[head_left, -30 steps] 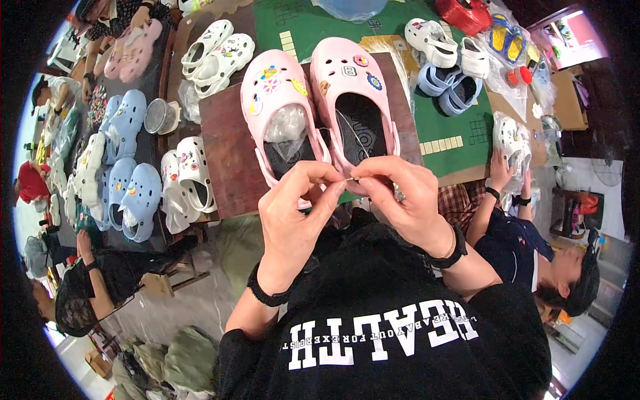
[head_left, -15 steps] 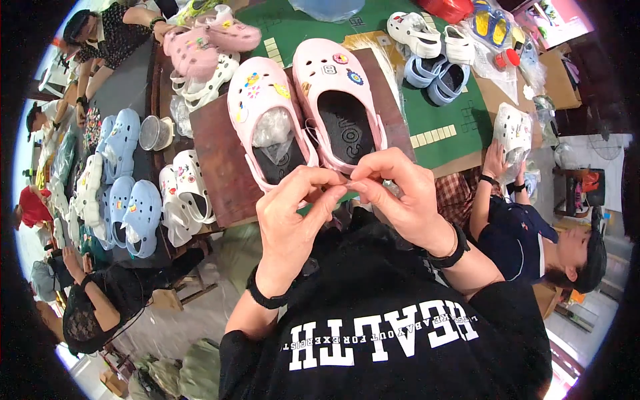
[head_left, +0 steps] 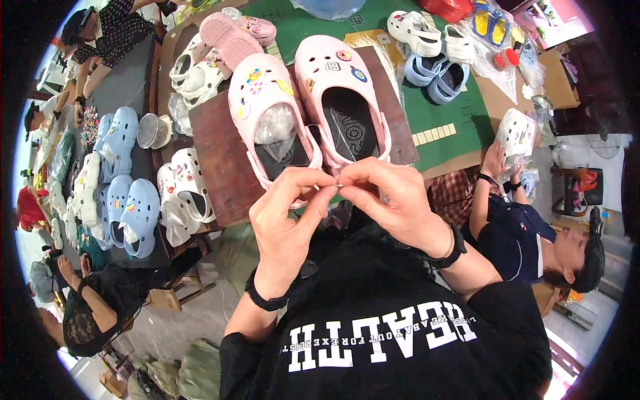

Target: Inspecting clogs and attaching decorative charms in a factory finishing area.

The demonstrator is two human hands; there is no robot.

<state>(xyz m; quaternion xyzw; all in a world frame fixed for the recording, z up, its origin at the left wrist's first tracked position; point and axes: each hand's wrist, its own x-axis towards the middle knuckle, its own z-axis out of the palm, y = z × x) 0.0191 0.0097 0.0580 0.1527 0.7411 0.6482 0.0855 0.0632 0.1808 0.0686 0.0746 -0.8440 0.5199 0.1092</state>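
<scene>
Two pale pink clogs point(head_left: 333, 67) with colourful charms and black insoles lie side by side in front of me, toes pointing away. Crumpled clear plastic point(head_left: 277, 125) fills the left clog. Just below their heels, my left hand point(head_left: 290, 207) and my right hand point(head_left: 393, 200) meet fingertip to fingertip. Each pinches thumb against forefinger on a thin whitish strand point(head_left: 339, 187), mostly hidden by the fingers. Where the strand leads cannot be made out. Under the clogs is a dark reddish-brown board point(head_left: 217, 160).
More pink clogs point(head_left: 230, 40) and white clogs lie at the far left; blue clogs point(head_left: 133, 210) stand on the left table. White and blue clogs point(head_left: 443, 80) sit on the green mat point(head_left: 427, 110) at right. A co-worker on the right holds a white clog point(head_left: 515, 133); other people sit left.
My pinched fingers have shifted slightly left, and a whitish bit now shows between them. The pink clogs moved a little. At far left, a co-worker's hand has let go of the other pink clogs.
</scene>
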